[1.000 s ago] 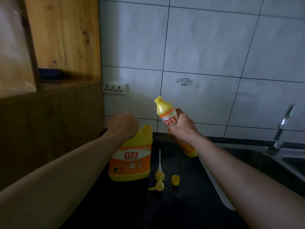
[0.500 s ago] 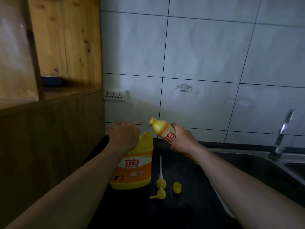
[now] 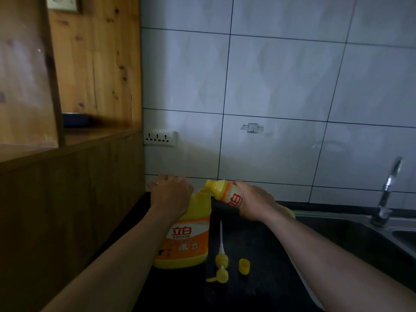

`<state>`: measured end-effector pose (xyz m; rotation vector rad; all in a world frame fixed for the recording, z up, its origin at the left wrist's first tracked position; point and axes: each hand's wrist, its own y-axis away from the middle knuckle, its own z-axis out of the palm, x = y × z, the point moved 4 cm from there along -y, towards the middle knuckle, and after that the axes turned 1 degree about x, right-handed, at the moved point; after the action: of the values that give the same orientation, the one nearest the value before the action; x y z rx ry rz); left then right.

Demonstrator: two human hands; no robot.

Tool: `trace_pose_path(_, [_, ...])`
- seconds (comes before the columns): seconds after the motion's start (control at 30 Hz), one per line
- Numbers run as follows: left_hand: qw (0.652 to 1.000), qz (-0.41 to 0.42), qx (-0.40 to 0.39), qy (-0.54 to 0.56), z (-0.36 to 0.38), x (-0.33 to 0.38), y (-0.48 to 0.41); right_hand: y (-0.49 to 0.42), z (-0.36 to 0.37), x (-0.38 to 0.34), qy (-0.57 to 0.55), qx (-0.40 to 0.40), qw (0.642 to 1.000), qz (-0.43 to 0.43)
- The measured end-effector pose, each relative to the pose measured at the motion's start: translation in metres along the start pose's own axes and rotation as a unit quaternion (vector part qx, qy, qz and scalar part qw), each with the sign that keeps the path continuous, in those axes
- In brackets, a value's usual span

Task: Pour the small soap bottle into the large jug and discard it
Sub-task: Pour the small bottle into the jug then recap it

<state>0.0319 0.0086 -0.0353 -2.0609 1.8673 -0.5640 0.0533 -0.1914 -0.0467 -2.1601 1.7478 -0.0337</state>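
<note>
Here, the right hand (image 3: 252, 202) curls its fingers round one small soap bottle (image 3: 225, 192), tipped sideways, mouth just over the open neck of one large jug (image 3: 189, 235). The left hand (image 3: 171, 194) grips the jug's top. One pump (image 3: 221, 264) and one cap (image 3: 244, 265) lie beside it.

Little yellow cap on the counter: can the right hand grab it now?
Probably not yet: the right hand grips the small soap bottle, tilted at the large jug. Nothing covers the cap, so once freed it likely could.
</note>
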Motion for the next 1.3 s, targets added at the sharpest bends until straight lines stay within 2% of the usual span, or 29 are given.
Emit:
trace_pose_path(0.53, [1.0, 0.011, 0.002, -0.019, -0.001, 0.001, 0.002, -0.003, -0.01, -0.002, 0.058, 0.036, 0.998, -0.008])
trace_pose_path(1.3, [1.0, 0.006, 0.021, -0.022, -0.002, 0.001, 0.004, -0.001, -0.029, -0.009, 0.11, 0.034, 0.993, -0.015])
